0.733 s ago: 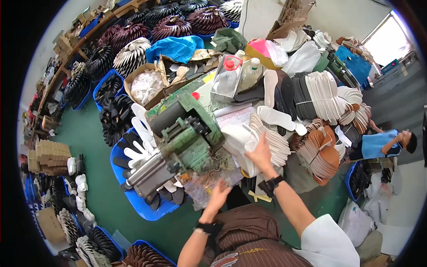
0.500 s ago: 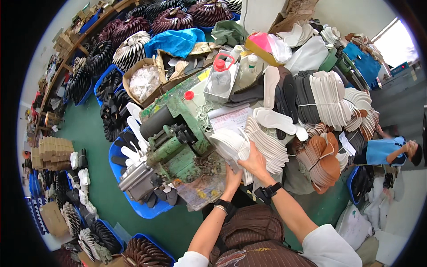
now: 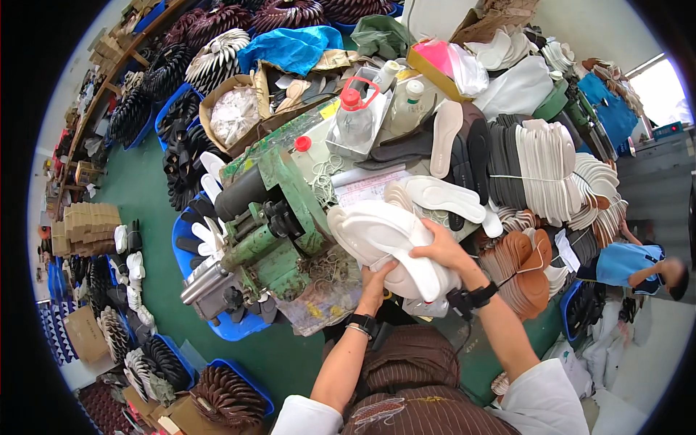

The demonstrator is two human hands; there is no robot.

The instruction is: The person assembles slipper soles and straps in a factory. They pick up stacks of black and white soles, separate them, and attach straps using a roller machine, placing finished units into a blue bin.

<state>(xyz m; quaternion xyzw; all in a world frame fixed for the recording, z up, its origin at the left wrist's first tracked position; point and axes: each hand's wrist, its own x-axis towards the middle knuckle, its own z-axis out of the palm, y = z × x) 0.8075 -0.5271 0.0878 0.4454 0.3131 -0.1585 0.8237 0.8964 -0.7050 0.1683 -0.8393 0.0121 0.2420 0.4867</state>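
Note:
A bundle of white insoles (image 3: pixel 368 230) is lifted and tilted in front of me, just right of a green machine (image 3: pixel 284 255). My left hand (image 3: pixel 376 285) grips its near lower edge, thumb on top. My right hand (image 3: pixel 443 251) is closed round its right side, fingers over the upper insole. Behind the bundle, a row of white insoles is mostly hidden. A single white insole (image 3: pixel 444 199) lies just beyond it, by a written paper sheet (image 3: pixel 370 187).
Bottles with red (image 3: pixel 355 119) and white caps (image 3: pixel 409 101) stand farther back on the bench. Tied stacks of white (image 3: pixel 542 170) and brown insoles (image 3: pixel 513 272) crowd the right. A blue bin (image 3: pixel 239 330) sits under the machine. A person in blue (image 3: pixel 627 262) is at far right.
The insole bundle has been raised and turned toward me, its pieces fanning out. My right hand has shifted right with it, and the view has moved slightly.

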